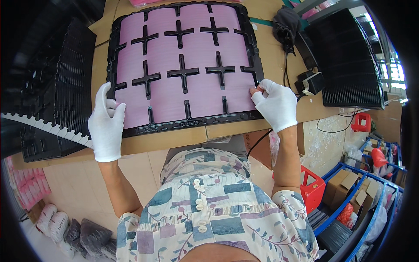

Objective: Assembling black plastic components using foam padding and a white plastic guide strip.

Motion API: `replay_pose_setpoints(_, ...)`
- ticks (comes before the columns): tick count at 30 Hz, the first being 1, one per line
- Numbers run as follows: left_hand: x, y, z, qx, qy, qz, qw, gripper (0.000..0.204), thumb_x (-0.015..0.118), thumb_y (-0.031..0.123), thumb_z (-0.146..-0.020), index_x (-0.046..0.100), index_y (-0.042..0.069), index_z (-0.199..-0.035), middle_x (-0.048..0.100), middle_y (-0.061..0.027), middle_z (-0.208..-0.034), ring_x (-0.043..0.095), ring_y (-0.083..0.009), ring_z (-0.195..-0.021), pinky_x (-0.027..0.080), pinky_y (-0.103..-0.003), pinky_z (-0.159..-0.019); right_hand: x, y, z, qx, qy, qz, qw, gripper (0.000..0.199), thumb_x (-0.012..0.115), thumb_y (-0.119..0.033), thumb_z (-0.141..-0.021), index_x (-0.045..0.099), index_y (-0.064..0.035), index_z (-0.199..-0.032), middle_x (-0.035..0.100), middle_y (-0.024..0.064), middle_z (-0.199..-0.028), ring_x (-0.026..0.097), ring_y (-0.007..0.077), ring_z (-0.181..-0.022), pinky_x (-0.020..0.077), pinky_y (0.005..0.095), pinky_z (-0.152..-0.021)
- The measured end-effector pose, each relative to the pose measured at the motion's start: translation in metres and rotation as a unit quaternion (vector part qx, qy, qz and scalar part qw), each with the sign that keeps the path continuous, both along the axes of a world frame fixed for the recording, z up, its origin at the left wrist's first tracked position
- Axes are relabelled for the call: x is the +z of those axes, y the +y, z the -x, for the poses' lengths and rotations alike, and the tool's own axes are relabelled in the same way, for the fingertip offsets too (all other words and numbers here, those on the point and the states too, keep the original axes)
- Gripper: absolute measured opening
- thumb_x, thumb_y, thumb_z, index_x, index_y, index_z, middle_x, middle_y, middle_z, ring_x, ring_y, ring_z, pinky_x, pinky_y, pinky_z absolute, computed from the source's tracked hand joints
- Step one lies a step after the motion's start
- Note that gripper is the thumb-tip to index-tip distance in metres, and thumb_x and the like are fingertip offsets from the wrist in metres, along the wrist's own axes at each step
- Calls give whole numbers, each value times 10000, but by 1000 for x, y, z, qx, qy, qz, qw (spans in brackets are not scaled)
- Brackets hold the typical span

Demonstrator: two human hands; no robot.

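Observation:
A large black plastic tray (163,127) lies on the tabletop in front of me. Pink foam-like sheet (163,97) fills its compartments, and black cross-shaped dividers (183,72) stand up between them. At the tray's near left corner is my left hand (107,124) in a white glove, its forefinger stretched along the left rim and apart from the thumb. My right hand (277,107), gloved with bare fingertips, is at the right rim near the front. Its fingers are pinched together; whether they grip the rim or the sheet's edge is hidden.
Stacked black trays (72,87) stand at the left, with a pale notched strip (48,127) beside them. More black trays (349,61) stand at the right, near a black adapter (310,83) and cable. Blue racks (340,214) and a red stool (310,190) are below right.

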State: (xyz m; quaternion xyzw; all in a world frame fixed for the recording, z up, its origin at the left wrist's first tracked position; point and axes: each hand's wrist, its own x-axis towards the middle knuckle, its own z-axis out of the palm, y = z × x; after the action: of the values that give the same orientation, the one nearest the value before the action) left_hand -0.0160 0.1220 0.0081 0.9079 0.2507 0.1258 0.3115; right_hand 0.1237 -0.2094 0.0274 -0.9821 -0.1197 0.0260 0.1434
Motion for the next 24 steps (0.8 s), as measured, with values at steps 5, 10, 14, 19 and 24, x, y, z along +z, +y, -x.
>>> replay_pose_setpoints(5, 4, -7, 2, 34, -16, 20, 999, 608, 726, 32, -852, 489, 106, -1408, 594, -25, -819, 551, -60, -606, 496, -224, -589, -10, 3, -2, 39, -72, -13, 997, 180, 667, -279, -789, 683, -103, -755, 654, 152, -667, 662, 355, -675, 526, 442, -645)
replay_pose_setpoints(10, -3, -10, -4, 12, -36, -35, 999, 647, 744, 1, -797, 508, 98, -1391, 553, -43, -893, 560, -92, -580, 496, -239, -593, 2, 2, 3, 6, -38, -3, 999, 142, 692, -232, -785, 713, -92, -799, 625, 118, -600, 649, 307, -589, 502, 384, -578)
replay_pose_setpoints(14, -3, -12, 1, 19, -31, -88, 995, 614, 742, 31, -812, 516, 87, -1380, 547, -37, -902, 553, -87, -592, 498, -241, -595, 1, 8, 2, -21, 11, -10, 1000, 218, 754, -262, -782, 715, -49, -805, 611, 101, -572, 603, 228, -514, 473, 331, -546)
replay_pose_setpoints(19, -4, -16, -4, 49, -47, -54, 996, 595, 737, 30, -825, 520, 92, -1375, 547, -34, -908, 538, -87, -598, 493, -236, -607, -8, 4, 4, -53, -15, -42, 998, 219, 756, -257, -788, 725, -42, -821, 618, 103, -581, 601, 221, -515, 474, 319, -550)
replay_pose_setpoints(24, -7, -15, -5, 37, -60, -81, 994, 570, 722, 13, -835, 533, 99, -1366, 550, -35, -912, 550, -87, -585, 492, -240, -580, -6, 9, 7, -52, -30, -26, 998, 204, 751, -239, -790, 732, -41, -836, 626, 103, -588, 606, 220, -521, 477, 309, -556)
